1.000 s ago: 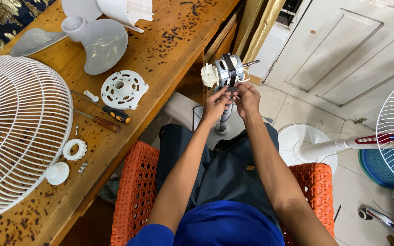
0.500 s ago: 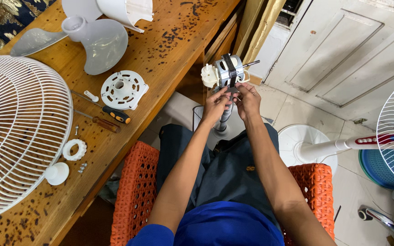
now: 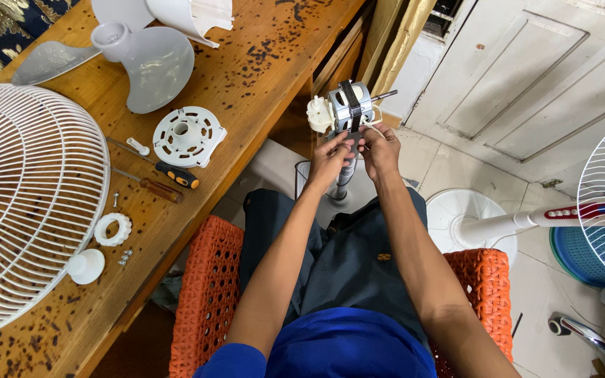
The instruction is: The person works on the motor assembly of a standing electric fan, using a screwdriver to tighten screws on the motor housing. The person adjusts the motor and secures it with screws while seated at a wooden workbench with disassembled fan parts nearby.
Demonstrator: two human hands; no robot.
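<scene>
I sit on an orange woven chair (image 3: pixel 208 294) with both arms stretched out ahead. My left hand (image 3: pixel 329 161) and my right hand (image 3: pixel 381 150) meet just under the bare fan motor (image 3: pixel 348 108), each pinching at its lower part where the stand's post (image 3: pixel 343 182) comes up between them. The motor sits directly above my fingers, its shaft pointing away to the right. Left of my left hand lies the wooden counter (image 3: pixel 260 63), carrying a round white plastic cover (image 3: pixel 187 135), two screwdrivers (image 3: pixel 159 178), a white fan blade (image 3: pixel 141 59) and a white wire grille (image 3: pixel 22 203).
</scene>
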